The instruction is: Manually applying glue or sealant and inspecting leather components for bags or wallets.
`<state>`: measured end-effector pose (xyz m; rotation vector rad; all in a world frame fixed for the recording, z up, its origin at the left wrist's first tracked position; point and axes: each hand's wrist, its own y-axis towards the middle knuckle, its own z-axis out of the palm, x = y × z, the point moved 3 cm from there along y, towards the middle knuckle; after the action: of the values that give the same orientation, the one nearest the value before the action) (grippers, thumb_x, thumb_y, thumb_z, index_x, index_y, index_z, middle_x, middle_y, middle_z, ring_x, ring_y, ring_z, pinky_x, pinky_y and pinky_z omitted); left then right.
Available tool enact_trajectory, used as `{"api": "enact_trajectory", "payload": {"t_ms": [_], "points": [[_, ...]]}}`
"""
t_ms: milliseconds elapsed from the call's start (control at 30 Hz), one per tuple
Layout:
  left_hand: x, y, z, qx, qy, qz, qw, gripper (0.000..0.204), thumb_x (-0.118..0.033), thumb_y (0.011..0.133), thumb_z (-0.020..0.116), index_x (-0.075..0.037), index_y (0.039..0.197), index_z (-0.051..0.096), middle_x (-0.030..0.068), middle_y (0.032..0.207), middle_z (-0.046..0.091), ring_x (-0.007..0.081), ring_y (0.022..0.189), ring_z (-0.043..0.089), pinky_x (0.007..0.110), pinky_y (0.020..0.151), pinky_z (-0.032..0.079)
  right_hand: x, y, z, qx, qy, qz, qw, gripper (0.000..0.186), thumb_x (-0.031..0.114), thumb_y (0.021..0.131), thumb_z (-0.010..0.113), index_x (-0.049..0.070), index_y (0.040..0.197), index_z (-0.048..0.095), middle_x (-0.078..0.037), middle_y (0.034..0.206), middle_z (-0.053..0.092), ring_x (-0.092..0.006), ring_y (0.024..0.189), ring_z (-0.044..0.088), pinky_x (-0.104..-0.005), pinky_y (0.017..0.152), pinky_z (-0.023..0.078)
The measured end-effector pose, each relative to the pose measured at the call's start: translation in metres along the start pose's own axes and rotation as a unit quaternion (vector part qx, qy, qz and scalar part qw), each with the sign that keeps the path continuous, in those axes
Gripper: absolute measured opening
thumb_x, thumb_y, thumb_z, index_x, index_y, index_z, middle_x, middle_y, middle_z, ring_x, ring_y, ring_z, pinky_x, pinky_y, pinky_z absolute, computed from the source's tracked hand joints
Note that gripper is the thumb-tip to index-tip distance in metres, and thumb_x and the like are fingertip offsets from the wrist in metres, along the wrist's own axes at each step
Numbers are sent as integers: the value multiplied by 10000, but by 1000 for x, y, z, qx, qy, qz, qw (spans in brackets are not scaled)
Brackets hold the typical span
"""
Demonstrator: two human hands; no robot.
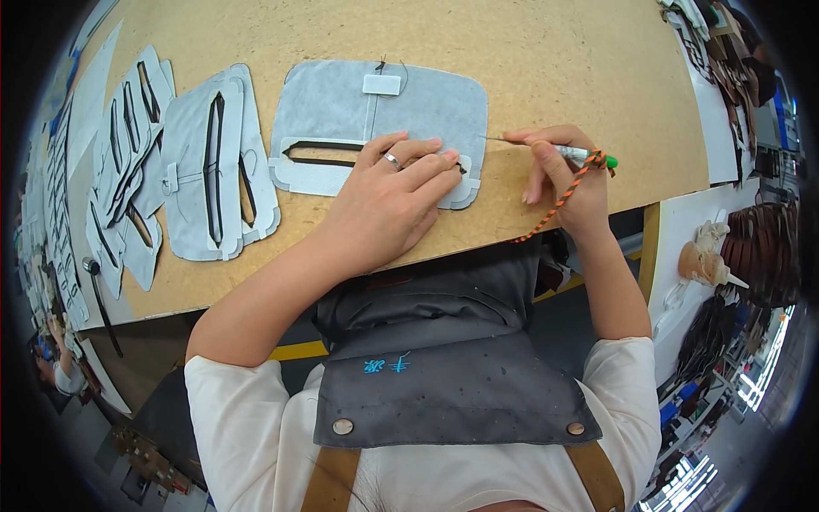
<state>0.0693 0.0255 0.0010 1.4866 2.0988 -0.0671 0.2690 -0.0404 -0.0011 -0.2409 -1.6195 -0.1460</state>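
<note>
A rounded grey-blue panel lies on the board, with a slotted white strip along its near edge and a small white tab near the top. My left hand rests flat on the panel's near right part, fingers stretched out, hiding some of the strip. In my right hand is a slim pointed tool with a pale barrel and green end. Its thin metal tip points left at the panel's right edge; I cannot tell whether it touches. An orange-and-black cord hangs from the tool.
Left of the panel lie similar slotted panels and a loose pile of more pieces. A black rod-like tool crosses the table's left front edge. A white side surface at right bears a bottle and dark brown strips.
</note>
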Motion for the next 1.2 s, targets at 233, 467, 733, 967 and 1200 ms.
{"api": "enact_trajectory", "payload": {"t_ms": [233, 467, 733, 967, 1200], "points": [[-2, 0, 1, 31, 32, -13, 999, 451, -51, 730, 577, -83, 1174, 504, 49, 1213, 501, 208, 1162, 452, 406, 1014, 307, -6, -8, 6, 29, -40, -10, 999, 78, 97, 884, 569, 20, 892, 580, -75, 921, 674, -57, 523, 526, -201, 464, 445], [-2, 2, 2, -1, 1, -104, 995, 500, -57, 731, 567, -73, 1219, 455, 80, 1258, 459, 244, 1172, 426, 387, 982, 307, -3, -9, 8, 26, -66, 4, 997, 94, 114, 889, 569, 22, 900, 583, -55, 918, 669, -53, 537, 523, -197, 500, 446], [5, 1, -4, -35, -85, -75, 993, 280, -30, 755, 549, -86, 1028, 575, 46, 1154, 562, 250, 1108, 493, 371, 945, 331, -1, -17, 17, 40, -12, -34, 999, 113, 132, 895, 569, 20, 888, 588, -67, 903, 667, -55, 580, 541, -196, 535, 451], [4, 1, 1, -27, -28, -63, 997, 314, -18, 725, 555, -107, 1022, 603, 13, 1146, 580, 224, 1107, 507, 362, 944, 332, -4, -18, 3, 26, -31, -14, 999, 97, 97, 888, 554, 14, 851, 587, -70, 865, 668, -53, 587, 535, -200, 536, 446], [-5, 1, 1, -3, 70, -36, 997, 422, -53, 736, 558, -91, 1157, 556, 25, 1218, 531, 223, 1126, 473, 362, 949, 323, -2, -19, 5, 12, -36, 5, 999, 113, 106, 894, 542, 13, 848, 587, -53, 785, 649, -48, 576, 528, -200, 529, 436]]}}
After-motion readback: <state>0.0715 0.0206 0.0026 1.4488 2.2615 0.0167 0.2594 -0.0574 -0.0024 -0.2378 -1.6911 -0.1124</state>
